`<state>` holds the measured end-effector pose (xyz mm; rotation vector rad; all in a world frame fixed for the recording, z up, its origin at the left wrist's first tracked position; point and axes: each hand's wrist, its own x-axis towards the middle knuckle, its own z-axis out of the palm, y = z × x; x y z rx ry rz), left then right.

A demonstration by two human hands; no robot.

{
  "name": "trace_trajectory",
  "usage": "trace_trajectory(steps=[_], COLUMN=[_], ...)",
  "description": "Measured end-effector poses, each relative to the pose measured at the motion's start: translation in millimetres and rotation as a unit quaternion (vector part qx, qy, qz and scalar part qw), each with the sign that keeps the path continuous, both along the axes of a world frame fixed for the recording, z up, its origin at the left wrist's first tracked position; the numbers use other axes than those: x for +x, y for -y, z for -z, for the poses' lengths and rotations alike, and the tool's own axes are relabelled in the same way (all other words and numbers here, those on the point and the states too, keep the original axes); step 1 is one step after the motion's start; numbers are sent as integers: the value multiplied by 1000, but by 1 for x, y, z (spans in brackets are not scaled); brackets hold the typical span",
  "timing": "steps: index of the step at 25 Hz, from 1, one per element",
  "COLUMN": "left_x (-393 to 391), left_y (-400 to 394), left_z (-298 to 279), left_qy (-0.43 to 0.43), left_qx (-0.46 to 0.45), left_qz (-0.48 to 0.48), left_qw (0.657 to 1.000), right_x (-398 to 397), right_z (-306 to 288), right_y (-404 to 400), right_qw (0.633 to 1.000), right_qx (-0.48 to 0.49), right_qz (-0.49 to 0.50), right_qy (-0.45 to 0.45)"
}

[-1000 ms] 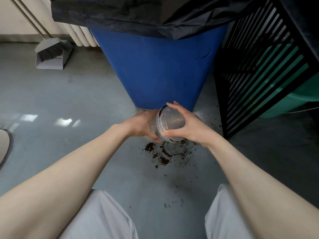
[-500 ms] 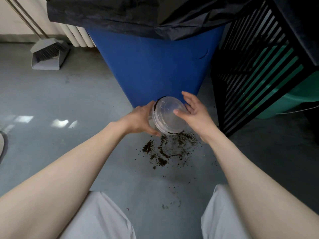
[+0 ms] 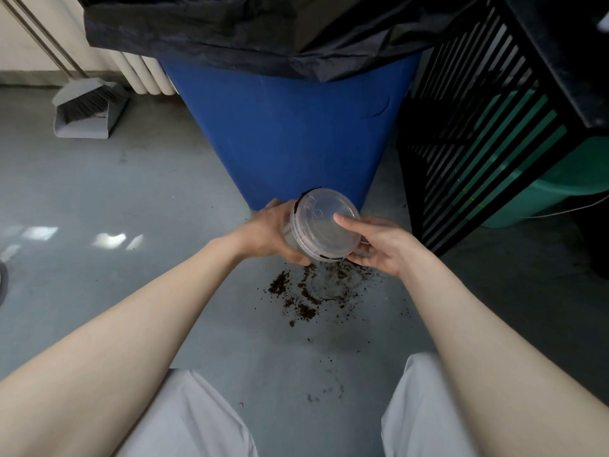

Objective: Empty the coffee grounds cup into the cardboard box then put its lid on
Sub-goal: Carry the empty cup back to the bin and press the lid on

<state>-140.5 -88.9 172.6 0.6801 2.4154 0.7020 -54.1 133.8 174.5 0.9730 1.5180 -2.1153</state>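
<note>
Cup (image 3: 295, 232) w/ lid (image 3: 324, 222) on, tilted, gripped in both hands – left (image 3: 270, 230), right (image 3: 379, 249); bare floor (image 3: 131, 192) to left

right hand (image 3: 379, 247) shifted under lid (image 3: 324, 222), thumb now on top

The cup (image 3: 291, 233) is clear plastic, tipped on its side between the two hands, its body wrapped by the left hand (image 3: 271, 229). The clear round lid (image 3: 324, 222) sits on its mouth, facing up and toward the right hand (image 3: 379, 244), whose thumb rests on the lid. Dark grounds cling along the rim.
</note>
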Motion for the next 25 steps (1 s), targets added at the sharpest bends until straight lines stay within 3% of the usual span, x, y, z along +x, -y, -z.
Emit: trace_trajectory(steps=[3, 5, 8, 14, 17, 21, 25], left_x=[1, 0, 1, -2, 0, 5, 5], left_y=[-1, 0, 5, 9, 5, -2, -2], left_z=[-1, -1, -4, -10, -13, -10, -6], left_qy=[15, 78, 203, 326, 332, 273, 270], left_qx=[-5, 34, 94, 172, 178, 142, 118], left_qz=[10, -1, -63, -144, -157, -166, -167], left_qw=[1000, 996, 973, 918, 913, 937, 941], right_x=[-1, -1, -3, -2, -2, -1, -1], right_z=[2, 4, 6, 13, 16, 20, 20], right_y=[3, 4, 2, -5, -6, -2, 2], right_qw=[1000, 999, 997, 999, 999, 998, 996], right_qx=[-19, -40, -69, -25, 7, 61, 90], right_qz=[4, 12, 41, 41, 37, 6, -7], right_qy=[9, 7, 10, 13, 14, 2, -5])
